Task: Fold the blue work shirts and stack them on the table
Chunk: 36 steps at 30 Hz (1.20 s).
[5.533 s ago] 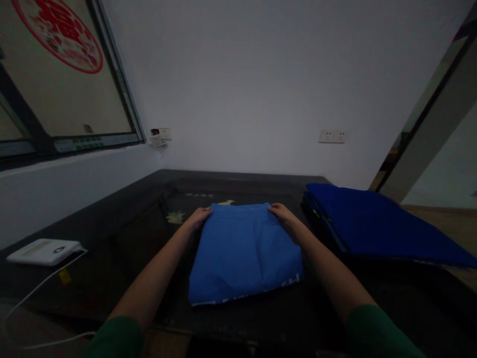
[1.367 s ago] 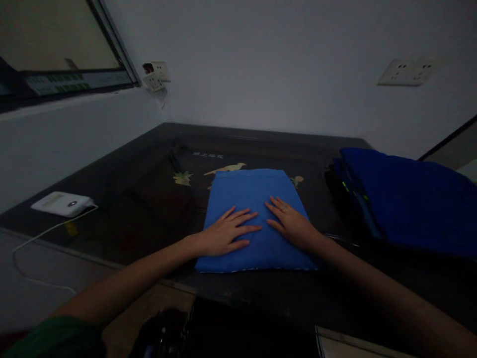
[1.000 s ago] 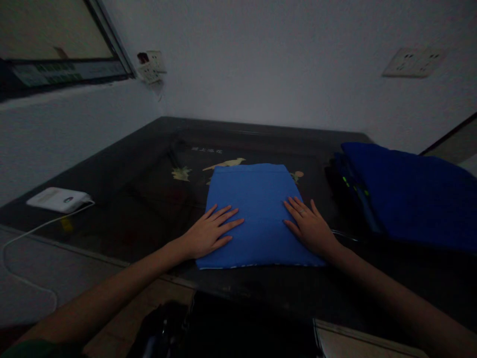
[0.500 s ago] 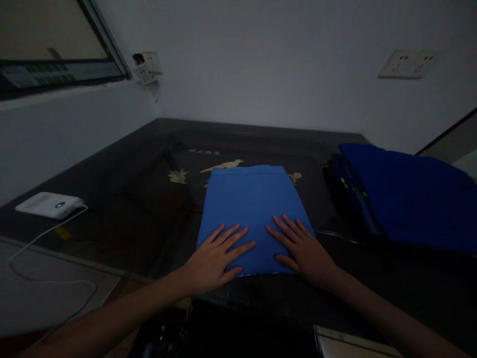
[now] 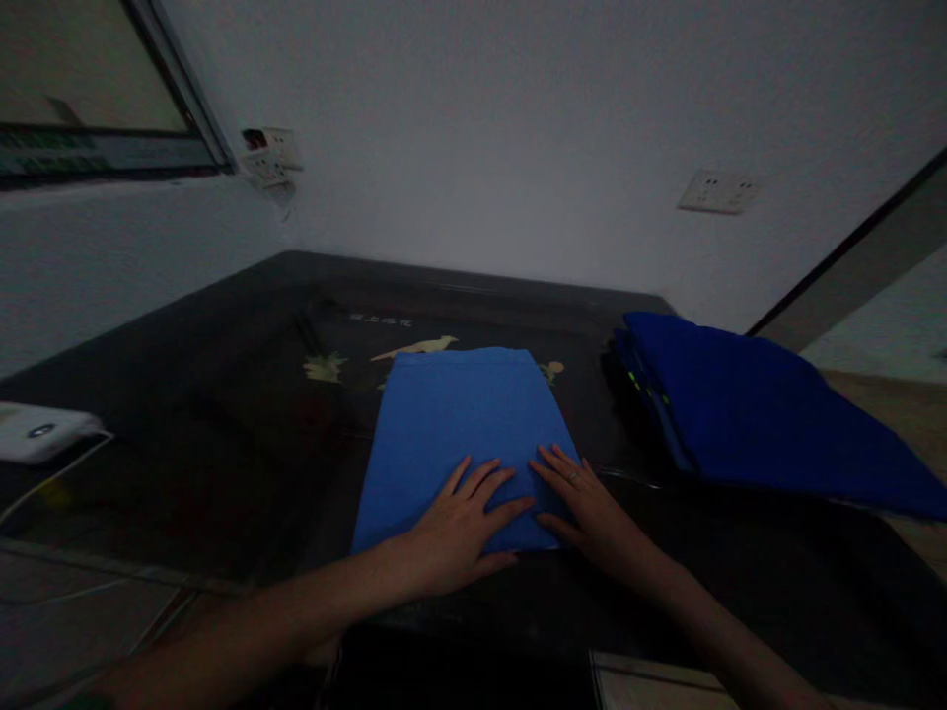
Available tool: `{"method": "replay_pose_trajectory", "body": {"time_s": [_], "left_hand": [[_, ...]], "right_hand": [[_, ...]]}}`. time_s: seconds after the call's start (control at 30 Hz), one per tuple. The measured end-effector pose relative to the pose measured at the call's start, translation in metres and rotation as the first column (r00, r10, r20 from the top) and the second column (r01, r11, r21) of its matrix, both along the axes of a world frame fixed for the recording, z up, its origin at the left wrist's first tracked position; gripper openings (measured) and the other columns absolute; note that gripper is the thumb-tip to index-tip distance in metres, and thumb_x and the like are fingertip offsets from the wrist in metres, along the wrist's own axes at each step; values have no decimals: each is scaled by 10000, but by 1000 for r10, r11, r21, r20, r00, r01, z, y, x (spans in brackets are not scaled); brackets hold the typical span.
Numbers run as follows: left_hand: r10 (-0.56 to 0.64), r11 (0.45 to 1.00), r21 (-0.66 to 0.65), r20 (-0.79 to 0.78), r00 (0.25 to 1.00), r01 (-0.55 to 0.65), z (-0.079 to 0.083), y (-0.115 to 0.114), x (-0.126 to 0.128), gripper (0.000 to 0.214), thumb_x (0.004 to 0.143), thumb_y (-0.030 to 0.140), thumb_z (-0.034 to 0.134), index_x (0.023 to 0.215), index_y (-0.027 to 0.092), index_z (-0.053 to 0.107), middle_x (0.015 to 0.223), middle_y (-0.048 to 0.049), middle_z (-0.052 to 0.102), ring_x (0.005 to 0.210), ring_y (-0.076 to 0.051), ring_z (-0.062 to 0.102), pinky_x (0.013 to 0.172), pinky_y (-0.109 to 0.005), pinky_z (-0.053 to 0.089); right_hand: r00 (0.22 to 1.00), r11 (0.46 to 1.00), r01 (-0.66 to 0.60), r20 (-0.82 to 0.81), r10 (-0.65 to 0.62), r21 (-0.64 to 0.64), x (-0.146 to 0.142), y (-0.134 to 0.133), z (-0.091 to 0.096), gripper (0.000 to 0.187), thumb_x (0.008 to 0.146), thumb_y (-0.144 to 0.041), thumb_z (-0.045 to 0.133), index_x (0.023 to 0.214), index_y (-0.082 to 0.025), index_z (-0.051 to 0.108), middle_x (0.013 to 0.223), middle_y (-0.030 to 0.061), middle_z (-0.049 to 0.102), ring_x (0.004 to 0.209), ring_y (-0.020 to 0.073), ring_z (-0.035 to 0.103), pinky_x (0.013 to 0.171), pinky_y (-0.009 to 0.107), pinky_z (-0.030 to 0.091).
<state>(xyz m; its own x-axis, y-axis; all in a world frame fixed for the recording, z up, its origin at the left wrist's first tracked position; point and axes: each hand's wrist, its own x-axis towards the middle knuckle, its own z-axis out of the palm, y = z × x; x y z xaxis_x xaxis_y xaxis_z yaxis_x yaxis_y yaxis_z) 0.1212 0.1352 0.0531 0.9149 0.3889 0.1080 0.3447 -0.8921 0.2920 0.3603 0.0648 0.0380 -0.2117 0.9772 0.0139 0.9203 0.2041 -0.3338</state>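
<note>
A light blue folded cloth [image 5: 459,424] lies flat on the dark table in front of me, its far edge straight and hemmed. My left hand [image 5: 470,528] rests palm down on its near part, fingers stretched and spread. Close beside it, my right hand [image 5: 584,503] lies on the cloth's near right corner, fingers also extended, a ring on one of them. Neither hand grips the fabric. What garment or item the folded cloth is, I cannot tell.
A stack of folded dark blue cloth [image 5: 755,404] sits at the table's right side. On the left edge is a white device [image 5: 44,432] with a cable. Wall sockets [image 5: 717,191] are behind the dark table [image 5: 244,394], which bears printed bird and flower pictures.
My left hand has slid right across the cloth, closer to my right hand. The view has turned somewhat to the right. The cloth stays flat.
</note>
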Motion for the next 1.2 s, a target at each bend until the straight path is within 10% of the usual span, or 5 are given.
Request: {"method": "replay_pose_trajectory", "body": {"time_s": [0.27, 0.57, 0.7, 0.93, 1.2], "left_hand": [[20, 907, -422, 56, 998, 6, 10, 12, -6, 522, 905, 455, 527, 1406, 350, 427, 1536, -47, 331, 1425, -277, 262, 1164, -527, 164], [901, 248, -963, 190, 390, -103, 25, 126, -83, 266, 807, 172, 625, 1070, 188, 658, 1158, -69, 661, 1124, -201, 582, 1017, -319, 402], [921, -9, -998, 16, 390, 61, 19, 160, -93, 191, 786, 30, 599, 924, 144, 665, 909, -72, 705, 858, -139, 662, 866, -264, 492], [802, -132, -991, -122, 585, -25, 17, 186, -73, 56, 779, 81, 667, 825, 111, 674, 755, -93, 719, 623, -165, 672, 663, -266, 561], [892, -61, -997, -74, 445, -44, 14, 160, -41, 437, 809, 158, 670, 1226, 211, 550, 882, -80, 734, 638, -215, 708, 616, -356, 603]], "right_hand": [[989, 998, 59, -134, -62, -31, 6, -8, -4, 560, 890, -323, 504, 1437, -261, 405, 1545, 80, 293, 1439, 265, 214, 1142, 571, 200], [680, 901, 376, -597, -426, -215, 45, -30, 6, 593, 766, -469, 609, 1308, -251, 506, 1323, 139, 519, 1113, 300, 593, 832, 433, 561], [538, 859, 351, -670, -511, -373, 40, -29, 10, 657, 687, -500, 692, 1257, -237, 501, 1228, 125, 549, 1027, 281, 618, 816, 411, 547], [345, 816, 240, -740, -577, -525, 25, -26, 16, 706, 697, -505, 714, 1295, -266, 424, 1131, 78, 594, 886, 215, 626, 717, 336, 507], [177, 857, 180, -841, -512, -484, 3, -32, 28, 799, 724, -363, 710, 1404, -328, 293, 1247, 68, 537, 771, 140, 597, 529, 217, 402]]}}
